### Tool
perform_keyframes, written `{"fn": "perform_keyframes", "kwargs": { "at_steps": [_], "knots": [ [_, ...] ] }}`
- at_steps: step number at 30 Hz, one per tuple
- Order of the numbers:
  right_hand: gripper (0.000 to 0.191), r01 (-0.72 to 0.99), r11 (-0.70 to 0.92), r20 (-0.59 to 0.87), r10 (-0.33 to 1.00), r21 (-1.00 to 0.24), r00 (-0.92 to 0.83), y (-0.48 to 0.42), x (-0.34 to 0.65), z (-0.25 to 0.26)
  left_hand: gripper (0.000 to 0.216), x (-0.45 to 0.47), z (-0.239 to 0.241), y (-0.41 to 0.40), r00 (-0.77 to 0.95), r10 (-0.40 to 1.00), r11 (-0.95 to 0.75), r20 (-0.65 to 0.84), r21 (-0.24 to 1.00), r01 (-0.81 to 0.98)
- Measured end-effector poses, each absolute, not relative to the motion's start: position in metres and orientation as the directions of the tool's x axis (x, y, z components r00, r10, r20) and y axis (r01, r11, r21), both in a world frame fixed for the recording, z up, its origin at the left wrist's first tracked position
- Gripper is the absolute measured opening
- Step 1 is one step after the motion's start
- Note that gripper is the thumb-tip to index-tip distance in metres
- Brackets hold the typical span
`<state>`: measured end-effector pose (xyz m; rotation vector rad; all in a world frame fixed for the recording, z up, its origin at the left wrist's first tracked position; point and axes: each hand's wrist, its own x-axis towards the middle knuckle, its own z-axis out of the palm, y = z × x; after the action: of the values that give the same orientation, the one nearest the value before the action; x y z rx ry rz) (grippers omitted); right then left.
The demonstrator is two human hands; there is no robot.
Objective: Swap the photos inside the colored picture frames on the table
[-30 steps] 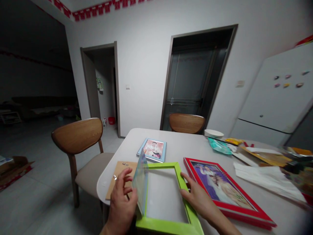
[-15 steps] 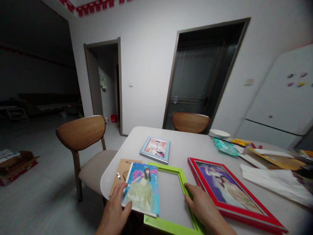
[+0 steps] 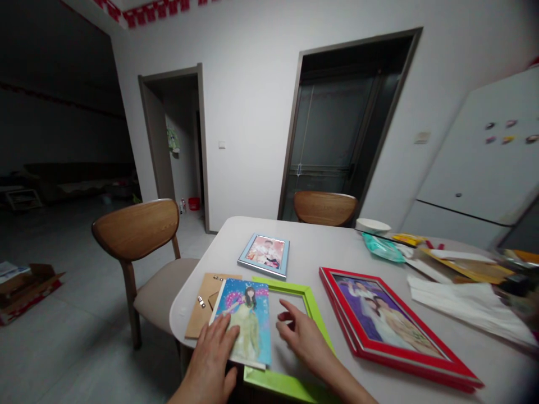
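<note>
My left hand (image 3: 211,354) lies flat with fingers stretched over the lower left part of a photo print (image 3: 255,322) showing a person in a pale yellow-green dress on blue. That print overlaps the left side of a bright green picture frame (image 3: 314,307), through whose opening the table shows. Above this opening is my right hand (image 3: 306,335), index finger extended, fingers apart, holding nothing. Partly under the print is a brown backing board (image 3: 197,314) with metal clips. A light blue framed photo (image 3: 265,253) lies farther back.
Stacked red picture frames (image 3: 391,320), the top one with a couple's photo, lie to the right. Beyond them are white paper (image 3: 467,300), a teal plastic bag (image 3: 382,248) and a white round item (image 3: 373,225). Wooden chairs (image 3: 137,233) stand left and behind the white table (image 3: 295,233).
My right hand has left the green frame's right side and moved left over its opening. My left hand has slid from the print's left edge onto its surface. The view shifted slightly.
</note>
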<state>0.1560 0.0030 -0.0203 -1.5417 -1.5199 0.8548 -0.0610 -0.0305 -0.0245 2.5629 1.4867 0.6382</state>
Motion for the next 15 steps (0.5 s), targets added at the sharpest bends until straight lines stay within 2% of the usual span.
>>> {"fn": "perform_keyframes", "kwargs": {
  "at_steps": [3,6,9,11,13,15],
  "knots": [
    [0.063,0.044,-0.112,-0.112,0.994,-0.993,0.003,0.008,0.126,-0.015,0.064,-0.053,-0.026,-0.027,0.464,0.831,-0.548,0.306,0.315,0.775],
    [0.051,-0.239,-0.109,-0.081,0.989,-0.965,-0.127,0.005,0.107,0.003,0.063,-0.049,-0.025,-0.021,0.467,0.798,-0.596,0.382,0.384,0.705],
    [0.048,-0.333,-0.056,-0.020,0.994,-0.941,-0.110,-0.001,0.100,0.027,0.054,-0.050,-0.013,-0.015,0.394,0.763,-0.640,0.513,0.511,0.574],
    [0.054,-0.334,-0.024,-0.005,0.998,-0.942,-0.057,-0.005,0.099,0.039,0.045,-0.050,0.000,-0.013,0.251,0.787,-0.609,0.564,0.645,0.460],
    [0.058,-0.294,-0.036,-0.034,0.999,-0.955,-0.012,-0.007,0.100,0.040,0.033,-0.046,0.013,-0.012,0.020,0.856,-0.497,0.516,0.814,0.300],
    [0.053,-0.264,-0.103,-0.107,0.994,-0.959,0.001,-0.007,0.103,0.033,0.031,-0.036,0.022,-0.013,-0.187,0.911,-0.363,0.367,0.930,0.058]
  ]
}}
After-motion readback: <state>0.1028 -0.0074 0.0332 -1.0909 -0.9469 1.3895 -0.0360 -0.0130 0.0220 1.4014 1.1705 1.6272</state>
